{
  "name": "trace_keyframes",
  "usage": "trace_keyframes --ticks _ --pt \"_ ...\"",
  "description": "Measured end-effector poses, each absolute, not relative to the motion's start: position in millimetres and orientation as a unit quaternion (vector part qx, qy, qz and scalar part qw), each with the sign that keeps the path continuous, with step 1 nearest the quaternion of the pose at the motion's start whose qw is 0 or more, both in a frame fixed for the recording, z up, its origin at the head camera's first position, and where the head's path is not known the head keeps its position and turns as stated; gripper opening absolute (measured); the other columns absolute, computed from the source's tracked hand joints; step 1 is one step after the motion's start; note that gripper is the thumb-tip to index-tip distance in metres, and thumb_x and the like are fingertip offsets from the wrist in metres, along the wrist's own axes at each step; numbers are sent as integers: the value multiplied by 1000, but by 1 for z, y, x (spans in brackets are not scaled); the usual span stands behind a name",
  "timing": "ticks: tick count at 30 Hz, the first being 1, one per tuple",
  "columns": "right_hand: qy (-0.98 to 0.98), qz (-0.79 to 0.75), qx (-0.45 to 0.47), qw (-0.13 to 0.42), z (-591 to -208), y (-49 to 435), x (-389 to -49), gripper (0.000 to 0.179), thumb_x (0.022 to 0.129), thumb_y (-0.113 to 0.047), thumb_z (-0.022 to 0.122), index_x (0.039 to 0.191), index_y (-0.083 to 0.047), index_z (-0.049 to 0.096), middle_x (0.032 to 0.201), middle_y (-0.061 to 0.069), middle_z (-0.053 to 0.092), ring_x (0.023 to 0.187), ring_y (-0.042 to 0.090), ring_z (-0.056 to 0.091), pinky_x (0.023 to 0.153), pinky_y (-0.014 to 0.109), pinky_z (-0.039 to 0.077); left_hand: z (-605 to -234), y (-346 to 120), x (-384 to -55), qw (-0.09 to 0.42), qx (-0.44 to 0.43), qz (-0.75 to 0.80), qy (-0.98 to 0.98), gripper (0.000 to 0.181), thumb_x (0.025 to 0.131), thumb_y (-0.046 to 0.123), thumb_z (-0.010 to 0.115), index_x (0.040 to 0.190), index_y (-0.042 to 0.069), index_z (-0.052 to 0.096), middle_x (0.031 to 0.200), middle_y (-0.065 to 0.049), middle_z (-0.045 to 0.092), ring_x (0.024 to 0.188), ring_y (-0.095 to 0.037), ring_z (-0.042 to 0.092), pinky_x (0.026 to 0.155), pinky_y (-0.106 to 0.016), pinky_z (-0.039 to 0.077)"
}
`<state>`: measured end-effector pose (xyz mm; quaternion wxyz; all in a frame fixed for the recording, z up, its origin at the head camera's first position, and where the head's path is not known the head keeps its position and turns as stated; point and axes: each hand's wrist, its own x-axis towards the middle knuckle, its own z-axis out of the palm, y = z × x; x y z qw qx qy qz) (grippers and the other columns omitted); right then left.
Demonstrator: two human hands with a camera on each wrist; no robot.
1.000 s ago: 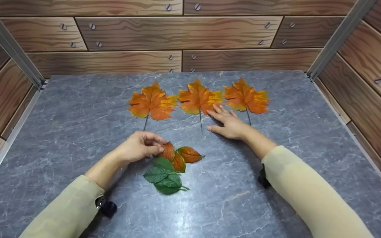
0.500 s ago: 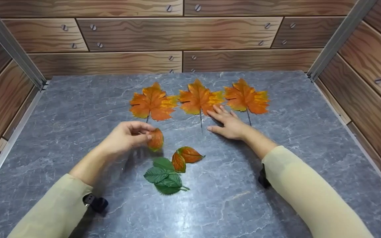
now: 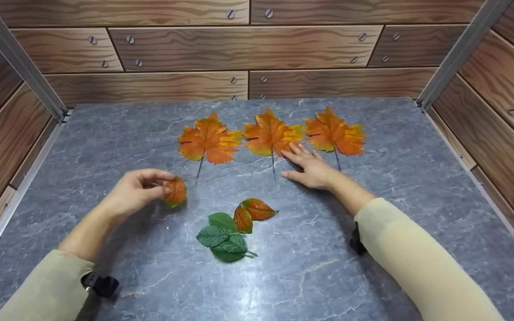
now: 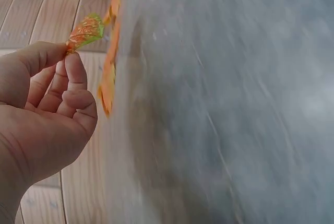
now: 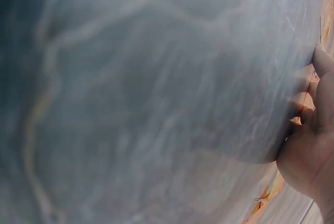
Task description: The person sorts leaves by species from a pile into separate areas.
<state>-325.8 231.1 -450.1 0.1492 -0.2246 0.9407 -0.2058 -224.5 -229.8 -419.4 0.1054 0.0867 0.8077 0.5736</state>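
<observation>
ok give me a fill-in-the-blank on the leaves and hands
Exactly ____ big leaves form the back row.
The fingers of the right hand overlap that row's ____ leaf.
Besides the small leaf in the left hand, ____ more small orange leaves show.
The leaf cluster beside those is coloured ____.

three; middle; two; green

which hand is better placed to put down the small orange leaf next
Probably the left hand: its thumb and fingers pinch the small orange leaf. The right hand holds nothing; its fingers are spread at the edge of the middle maple leaf, away from the small one.
</observation>
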Motion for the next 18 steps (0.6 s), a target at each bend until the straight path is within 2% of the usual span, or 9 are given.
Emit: trace_keyframes --ticks 5,11,18 --pt "940 -206 -227 150 -450 232 -326 78 109 -54 53 171 -19 23 178 10 1 163 32 -7 128 58 -8 -426 -249 -222 85 72 566 817 37 93 -2 73 130 -9 69 114 -15 76 92 -13 70 81 -25 59" --pt "939 -209 -225 151 -449 233 -325 76 109 -54 52 171 -20 22 178 10 1 163 32 -6 128 57 -8 -431 -272 -222 84 48 549 831 40 94 0 71 133 -7 68 111 -9 76 83 -9 65 64 -25 54" --pt "938 -213 -224 156 -447 231 -324 75 110 -53 52 171 -21 22 178 9 1 163 31 -6 128 58 -8 -435 -294 -223 89 29 529 844 41 97 4 69 137 -5 67 112 -4 75 87 -10 62 69 -25 53"
